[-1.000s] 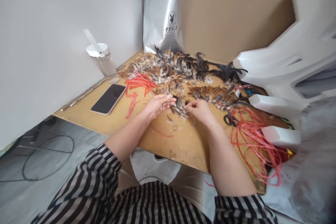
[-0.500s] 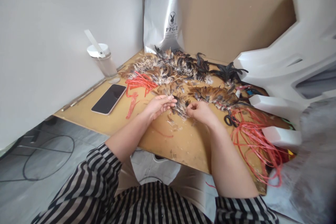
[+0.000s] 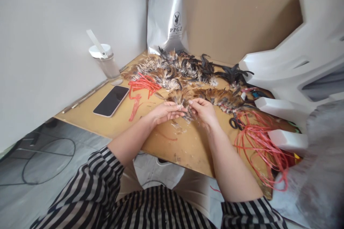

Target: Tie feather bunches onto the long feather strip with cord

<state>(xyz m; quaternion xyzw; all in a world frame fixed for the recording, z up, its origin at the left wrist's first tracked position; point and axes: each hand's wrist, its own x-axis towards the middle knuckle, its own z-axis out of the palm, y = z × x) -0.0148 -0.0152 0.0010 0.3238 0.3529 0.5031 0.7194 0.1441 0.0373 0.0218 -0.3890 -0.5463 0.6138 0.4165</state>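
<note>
My left hand (image 3: 170, 111) is closed in a pinch on small feathers (image 3: 187, 115), its thumb on top and the other fingers curled loosely below. Close to its fingertips, my right hand (image 3: 203, 111) pinches at the same feathers with thumb and forefinger. The exact hold is partly hidden by the fingers. Behind both hands lie brown feathers (image 3: 212, 94) in a row of bunches. Farther back spreads a larger heap of brown, black and white feathers (image 3: 172, 67). Loose bits of feather lie on the table under the hands.
A phone (image 3: 111, 101) and a lidded cup (image 3: 105, 62) stand left on the yellowish table (image 3: 158, 146). Red plastic strips (image 3: 145, 85) lie beside the heap. At right are black scissors (image 3: 234, 123), more red strips (image 3: 258, 134) and white foam pieces (image 3: 271, 109). A silver bag (image 3: 163, 18) stands behind.
My right hand has moved slightly up and inward, turning toward the left hand. My left hand has shifted a little right, so the fingertips are closer together. The things around have stayed put.
</note>
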